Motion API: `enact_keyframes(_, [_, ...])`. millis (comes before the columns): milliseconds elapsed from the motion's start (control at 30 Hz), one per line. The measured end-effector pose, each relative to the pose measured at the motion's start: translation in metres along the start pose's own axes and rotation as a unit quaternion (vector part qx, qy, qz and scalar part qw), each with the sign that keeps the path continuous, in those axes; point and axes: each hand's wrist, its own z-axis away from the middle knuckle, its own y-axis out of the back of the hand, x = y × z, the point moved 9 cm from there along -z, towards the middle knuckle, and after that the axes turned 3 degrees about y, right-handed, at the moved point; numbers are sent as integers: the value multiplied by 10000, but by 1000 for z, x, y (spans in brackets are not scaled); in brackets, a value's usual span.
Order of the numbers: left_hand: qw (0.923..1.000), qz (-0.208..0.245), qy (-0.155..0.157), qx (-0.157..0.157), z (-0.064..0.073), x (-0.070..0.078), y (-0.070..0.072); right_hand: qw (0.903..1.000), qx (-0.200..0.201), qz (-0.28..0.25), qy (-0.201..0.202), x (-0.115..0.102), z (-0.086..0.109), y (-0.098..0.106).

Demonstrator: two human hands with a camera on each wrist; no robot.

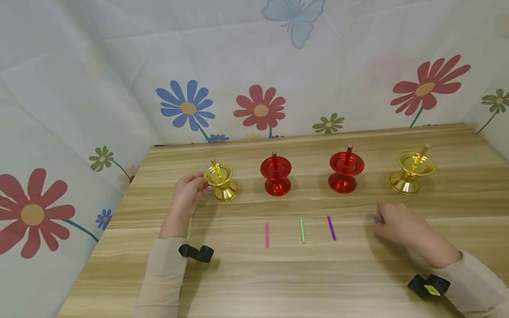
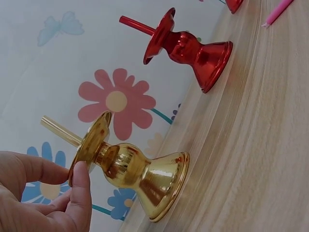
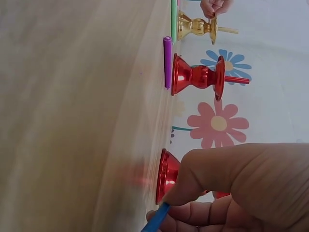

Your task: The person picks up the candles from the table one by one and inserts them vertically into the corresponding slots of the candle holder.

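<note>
On the left, the thumb and fingers of my left hand (image 1: pixel 187 194) pinch the dish rim of a gold candle holder (image 1: pixel 226 191), which stands upright on the table. Its thin tube points up from the dish, as the left wrist view shows. At the right, my right hand (image 1: pixel 400 223) pinches a slim blue candle (image 3: pixel 157 218) between thumb and finger, low over the wood; most of the candle is hidden by the hand. A purple candle (image 1: pixel 332 228), a green candle (image 1: pixel 302 230) and a pink candle (image 1: pixel 267 235) lie to the left of that hand.
Two red candle holders, one left of centre (image 1: pixel 277 186) and one right of centre (image 1: pixel 342 182), stand in the back row. Another gold candle holder (image 1: pixel 405 183) ends the row at the right. A flowered cloth (image 1: pixel 215 51) hangs behind the wooden table (image 1: pixel 260 287).
</note>
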Motion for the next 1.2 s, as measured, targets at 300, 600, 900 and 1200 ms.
enact_keyframes(300, [10000,33,-8,-31,0,0,1,9996,219,-26,148,-1,-2,4])
enact_keyframes(600, [9998,96,-15,-188,2,0,0,9977,473,-80,482,-7,-3,8])
enact_keyframes(900, [9997,79,-58,-204,1,2,-2,9971,549,-156,497,-8,-3,11])
enact_keyframes(1200, [9998,108,-60,-171,1,2,-3,9961,628,-331,530,-8,-3,10])
